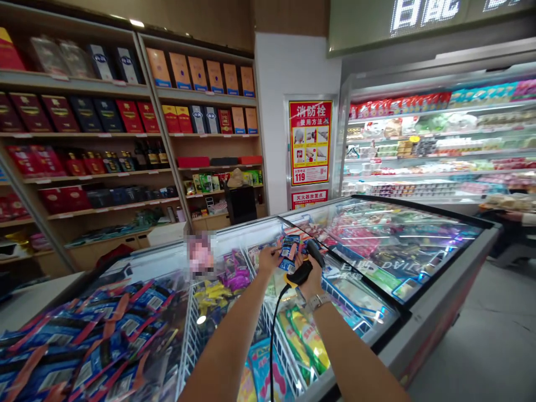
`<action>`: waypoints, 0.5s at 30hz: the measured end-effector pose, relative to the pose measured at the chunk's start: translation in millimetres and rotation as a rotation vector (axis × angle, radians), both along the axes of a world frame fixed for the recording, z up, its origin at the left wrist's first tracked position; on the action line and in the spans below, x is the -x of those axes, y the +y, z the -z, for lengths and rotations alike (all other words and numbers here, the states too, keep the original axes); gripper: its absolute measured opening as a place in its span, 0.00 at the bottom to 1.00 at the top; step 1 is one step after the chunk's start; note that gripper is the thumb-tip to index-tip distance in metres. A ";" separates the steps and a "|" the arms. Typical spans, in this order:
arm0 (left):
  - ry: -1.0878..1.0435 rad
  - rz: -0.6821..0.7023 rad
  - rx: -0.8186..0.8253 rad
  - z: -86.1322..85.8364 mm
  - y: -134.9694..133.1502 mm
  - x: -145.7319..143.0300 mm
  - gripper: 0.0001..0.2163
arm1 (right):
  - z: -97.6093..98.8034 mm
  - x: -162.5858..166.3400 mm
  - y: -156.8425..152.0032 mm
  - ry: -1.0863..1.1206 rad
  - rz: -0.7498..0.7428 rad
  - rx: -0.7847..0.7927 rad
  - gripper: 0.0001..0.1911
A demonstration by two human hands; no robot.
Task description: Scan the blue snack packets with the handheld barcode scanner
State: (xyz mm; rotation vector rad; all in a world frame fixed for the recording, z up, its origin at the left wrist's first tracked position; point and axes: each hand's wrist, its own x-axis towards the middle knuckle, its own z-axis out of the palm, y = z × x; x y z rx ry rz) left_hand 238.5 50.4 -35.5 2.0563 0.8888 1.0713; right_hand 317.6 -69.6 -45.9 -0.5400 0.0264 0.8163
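My right hand, with a watch on its wrist, is closed around a black and yellow barcode scanner. A black cable hangs from the scanner's lower end toward me. My left hand pinches a small blue packet by its left side, in front of the scanner. The fingertips of my right hand come close to the packet's lower edge; whether they touch it I cannot tell. Both hands are above the chest freezer. To the left lies a pile of blue and pink packets with barcodes showing.
White wire baskets in the freezer hold yellow, purple and green packages. A dark-framed sliding glass lid covers its right part. Shelves of boxed goods stand behind at left, a lit refrigerated display at right. Part of a person shows at the right edge.
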 end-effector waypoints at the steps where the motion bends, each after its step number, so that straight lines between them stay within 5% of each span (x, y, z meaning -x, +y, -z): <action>1: 0.005 0.004 -0.001 1.4 0.4 -0.5 0.10 | 0.0 0.7 0.9 0.005 0.002 0.000 0.05; 8: -0.072 -0.039 -0.083 -18.1 -5.4 30.0 0.10 | -13.1 3.1 -6.1 -0.059 0.127 -0.023 0.02; 11: -0.124 -0.090 -0.107 -39.0 -6.0 74.2 0.10 | -23.2 20.9 -8.9 -0.199 0.123 -0.105 0.04; 15: -0.133 -0.195 -0.161 -67.5 -6.2 157.1 0.08 | -39.1 81.5 -1.1 -0.222 -0.096 -0.167 0.05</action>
